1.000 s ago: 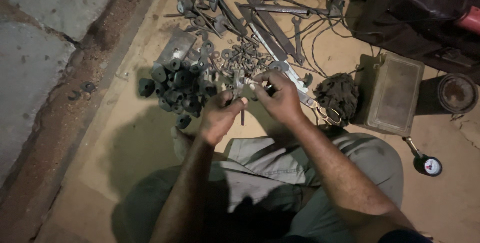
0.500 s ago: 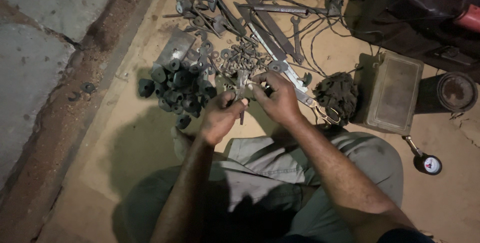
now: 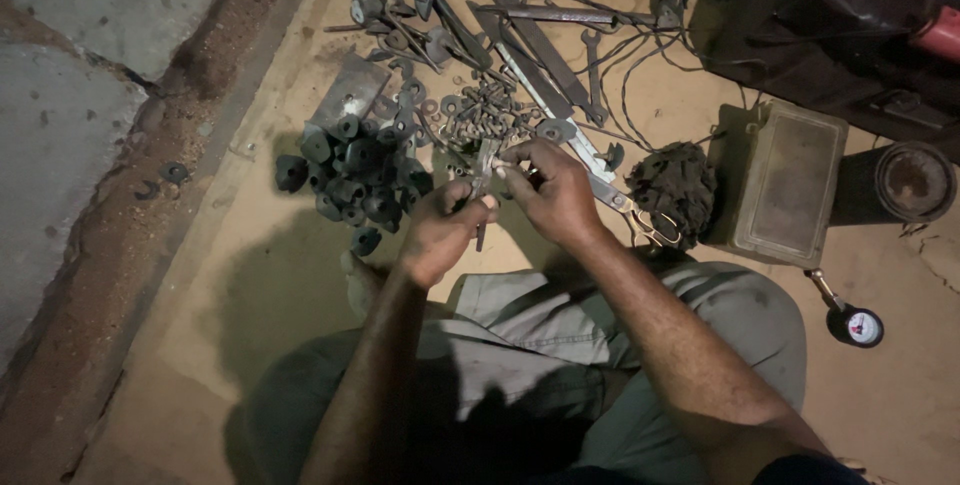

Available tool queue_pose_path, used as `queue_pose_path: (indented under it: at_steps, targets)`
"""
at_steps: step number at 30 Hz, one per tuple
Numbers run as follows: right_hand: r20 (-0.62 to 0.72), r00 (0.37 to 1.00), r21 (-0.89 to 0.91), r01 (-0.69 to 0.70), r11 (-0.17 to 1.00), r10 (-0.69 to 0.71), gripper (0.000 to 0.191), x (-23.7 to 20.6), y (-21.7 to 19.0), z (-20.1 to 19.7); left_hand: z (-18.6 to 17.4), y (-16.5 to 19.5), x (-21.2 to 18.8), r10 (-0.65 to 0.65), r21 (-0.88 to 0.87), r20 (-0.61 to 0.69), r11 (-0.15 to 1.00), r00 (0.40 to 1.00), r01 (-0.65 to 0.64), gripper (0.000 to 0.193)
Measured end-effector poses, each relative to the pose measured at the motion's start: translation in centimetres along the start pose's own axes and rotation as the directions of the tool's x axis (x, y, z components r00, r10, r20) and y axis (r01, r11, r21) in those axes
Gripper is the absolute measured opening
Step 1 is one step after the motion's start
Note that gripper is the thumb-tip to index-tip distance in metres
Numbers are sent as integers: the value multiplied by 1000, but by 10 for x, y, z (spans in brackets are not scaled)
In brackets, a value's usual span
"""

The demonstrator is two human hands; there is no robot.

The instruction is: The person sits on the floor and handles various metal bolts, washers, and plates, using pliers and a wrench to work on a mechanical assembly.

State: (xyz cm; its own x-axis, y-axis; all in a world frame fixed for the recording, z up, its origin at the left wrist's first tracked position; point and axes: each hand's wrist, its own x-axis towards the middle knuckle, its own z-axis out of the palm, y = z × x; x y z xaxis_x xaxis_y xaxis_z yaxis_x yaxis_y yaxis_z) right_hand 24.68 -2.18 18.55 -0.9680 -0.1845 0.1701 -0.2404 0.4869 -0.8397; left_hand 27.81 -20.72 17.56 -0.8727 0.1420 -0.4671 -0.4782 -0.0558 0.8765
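I sit on a sandy floor with both hands raised in front of my knees. My left hand point(image 3: 440, 230) pinches a long metal bolt point(image 3: 484, 185) that stands nearly upright, its lower end poking out below my fingers. My right hand point(image 3: 555, 190) grips the bolt's upper part, fingertips closed around something small on it that I cannot make out. Just beyond my hands lies a heap of rusty bolts, nuts and washers point(image 3: 480, 110). A cluster of dark rubber bushings point(image 3: 350, 180) sits to the left of my left hand.
Flat metal bars and spanners point(image 3: 540, 40) lie at the top. A dark rag bundle point(image 3: 675, 185), scissors point(image 3: 640, 220), a metal box point(image 3: 785, 185), a round tin point(image 3: 915, 180) and a pressure gauge point(image 3: 855, 323) are on the right. Concrete slabs point(image 3: 70, 115) border the left.
Both hands have stayed on the bolt and shifted only slightly; the right fingers have worked a little at its upper end. Nothing else has moved.
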Motion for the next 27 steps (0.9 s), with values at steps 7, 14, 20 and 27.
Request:
queue_pose_path:
  at_steps: [7,14,20,27]
  targets:
    - [-4,998,7,66,998,-66,17,2,1,-1,-1,1,0,-28,2,15,1000,999,28,13]
    - [-6,1000,6,30,1000,-30,17,-1,3,-1,4,-8,2,-66,-27,-7,997,998,65,23]
    - [-31,996,-40,86,995,-87,16,-2,5,0,4,-13,4,-82,-58,-1,995,997,82,22]
    - [-8,1000,8,26,1000,-26,17,-4,3,1,3,-11,3,-102,-8,-26,995,994,102,25]
